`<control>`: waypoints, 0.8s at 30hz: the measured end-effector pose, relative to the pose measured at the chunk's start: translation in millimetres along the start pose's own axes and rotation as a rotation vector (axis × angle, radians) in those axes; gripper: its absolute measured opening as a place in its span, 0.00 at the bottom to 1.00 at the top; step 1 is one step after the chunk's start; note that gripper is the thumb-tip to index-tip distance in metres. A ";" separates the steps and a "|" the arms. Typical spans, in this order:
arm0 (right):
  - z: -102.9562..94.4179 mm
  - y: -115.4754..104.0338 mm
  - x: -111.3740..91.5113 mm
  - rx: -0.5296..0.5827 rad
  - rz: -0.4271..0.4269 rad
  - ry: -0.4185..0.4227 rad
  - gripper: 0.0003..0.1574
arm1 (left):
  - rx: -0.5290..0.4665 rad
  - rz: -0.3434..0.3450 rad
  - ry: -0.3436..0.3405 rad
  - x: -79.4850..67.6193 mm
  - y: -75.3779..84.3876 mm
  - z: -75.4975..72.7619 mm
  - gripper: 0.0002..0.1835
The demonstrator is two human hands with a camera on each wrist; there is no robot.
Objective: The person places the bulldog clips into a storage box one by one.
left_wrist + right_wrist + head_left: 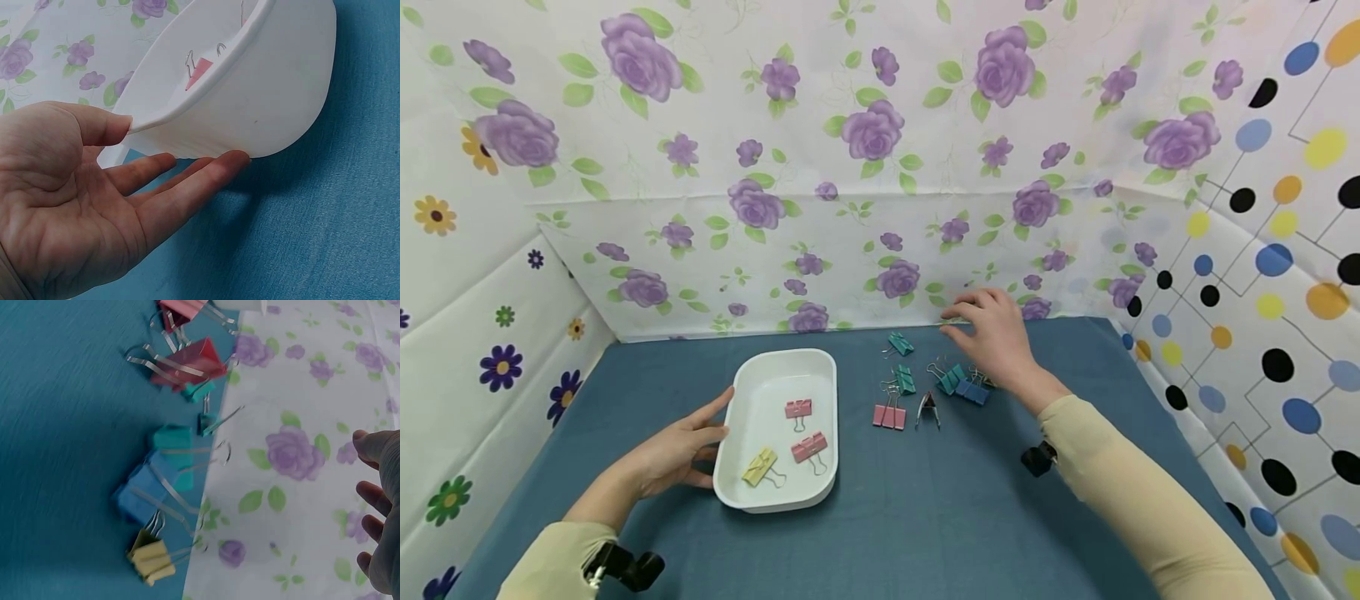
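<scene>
My left hand (673, 454) touches the left side of a white tray (829, 417). Its fingers are fairly straight; in the left wrist view one digit meets the rim and other fingertips meet the lower wall. Inside the tray lie two pink binder clips (808, 447) and a yellow binder clip (760, 467). Above the far clips hovers my right hand (996, 342), its fingers spread apart with nothing seen between them in the right wrist view. Below it are a blue binder clip (147, 487), a teal binder clip (181, 440) and a yellow binder clip (152, 557).
Between tray and right hand lie a pink binder clip (889, 417), a red binder clip (928, 402) standing on end, and smaller teal binder clips (904, 380). Behind the blue tablecloth (925, 533) rises a floral curtain (820, 267); patterned sheets flank both sides.
</scene>
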State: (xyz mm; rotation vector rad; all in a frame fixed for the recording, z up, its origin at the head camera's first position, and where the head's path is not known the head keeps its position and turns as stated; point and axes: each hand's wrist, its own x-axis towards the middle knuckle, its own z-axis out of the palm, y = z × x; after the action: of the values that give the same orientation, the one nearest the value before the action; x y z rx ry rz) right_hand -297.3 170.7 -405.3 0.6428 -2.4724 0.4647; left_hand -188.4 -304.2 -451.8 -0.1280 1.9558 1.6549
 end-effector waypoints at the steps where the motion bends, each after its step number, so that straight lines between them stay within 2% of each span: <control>1: -0.7 2.6 -1.6 -0.008 0.008 -0.002 0.12 | 0.001 0.001 0.000 0.0 0.2 0.1 0.38; 13: -6.5 31.9 -15.0 -0.039 0.043 -0.029 0.13 | 0.003 0.004 0.001 -0.1 0.0 1.1 0.38; 24: -12.6 47.8 -18.2 -0.082 0.080 -0.043 0.13 | 0.008 0.001 0.012 0.9 -1.6 1.0 0.38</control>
State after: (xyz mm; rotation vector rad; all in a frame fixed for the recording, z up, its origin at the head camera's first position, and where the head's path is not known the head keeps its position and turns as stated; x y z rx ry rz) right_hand -303.9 222.1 -414.7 0.5282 -2.5510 0.3812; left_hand -188.1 -303.4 -453.7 -0.1342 1.9714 1.6512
